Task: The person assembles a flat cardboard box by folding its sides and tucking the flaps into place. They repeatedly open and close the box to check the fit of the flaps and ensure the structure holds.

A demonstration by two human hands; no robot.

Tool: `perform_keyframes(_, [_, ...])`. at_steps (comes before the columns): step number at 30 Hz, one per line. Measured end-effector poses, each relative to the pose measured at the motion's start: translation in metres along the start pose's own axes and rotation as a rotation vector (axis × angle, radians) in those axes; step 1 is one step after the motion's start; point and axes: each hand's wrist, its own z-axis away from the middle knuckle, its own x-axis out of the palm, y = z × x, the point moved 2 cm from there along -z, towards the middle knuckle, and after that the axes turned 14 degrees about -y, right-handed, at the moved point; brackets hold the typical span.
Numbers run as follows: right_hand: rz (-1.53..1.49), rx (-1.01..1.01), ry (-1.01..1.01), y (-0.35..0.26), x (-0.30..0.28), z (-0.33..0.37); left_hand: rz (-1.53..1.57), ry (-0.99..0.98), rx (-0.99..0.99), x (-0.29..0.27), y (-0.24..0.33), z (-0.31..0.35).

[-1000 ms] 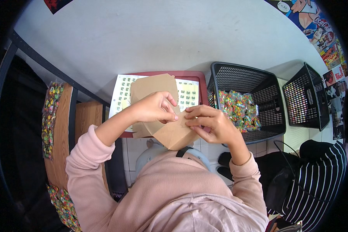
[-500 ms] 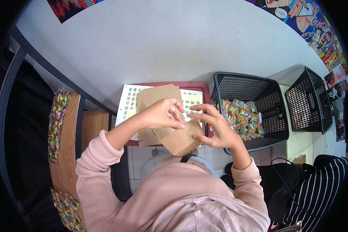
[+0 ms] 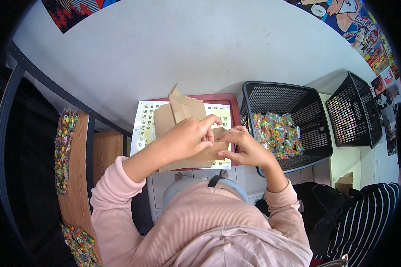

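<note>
A brown cardboard box (image 3: pixel 204 155), partly folded, is between my hands over the table, its long lid flap (image 3: pixel 179 107) standing up at the far side. My right hand (image 3: pixel 246 148) grips the box's right end, thumb outside and fingers bent over the edge. Across the near side reaches my left hand (image 3: pixel 197 135), its fingers curled and thumb against the box at the inner fold; the index finger sticks out. Its fingertips are partly hidden. Beneath lie flat brown cardboard blanks (image 3: pixel 163 119) on white sheets of printed stickers (image 3: pixel 142 133).
The sheets rest on a red table (image 3: pixel 234 109). To its right stands a black basket (image 3: pixel 317 153) holding bags of colourful sweets (image 3: pixel 276 133), with another black basket (image 3: pixel 354 111) beyond. At left, a wooden shelf (image 3: pixel 79 164) bears more bagged sweets (image 3: pixel 66 155).
The box has turned, and its lid flap now rises at the far side. My right hand has lowered and closed on the box's end; my left hand has moved in against the fold.
</note>
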Motion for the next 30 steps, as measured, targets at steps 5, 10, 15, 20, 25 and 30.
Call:
perform_keyframes(5, [-0.300, 0.099, -0.009, 0.012, 0.011, -0.003, -0.129, 0.021, 0.050, 0.007, -0.010, 0.003])
perform_keyframes(10, [-0.315, 0.208, 0.185, 0.011, 0.012, -0.004, -0.347, 0.120, 0.007, 0.027, -0.003, 0.010])
perform_keyframes(15, [-0.166, 0.209, 0.420, 0.006, 0.018, -0.011, -0.693, 0.586, 0.141, 0.055, -0.019, 0.016])
perform_keyframes(20, [0.019, 0.254, 0.455, -0.003, 0.031, -0.016, -0.056, 0.777, -0.107, 0.075, -0.041, 0.011])
perform_keyframes(25, [0.081, 0.184, 0.382, -0.018, 0.053, -0.029, 0.325, 0.762, -0.053, 0.102, -0.067, 0.009])
perform_keyframes(30, [0.245, 0.166, 0.290, -0.019, 0.072, -0.031, 0.306, 0.611, -0.153, 0.122, -0.089, 0.015])
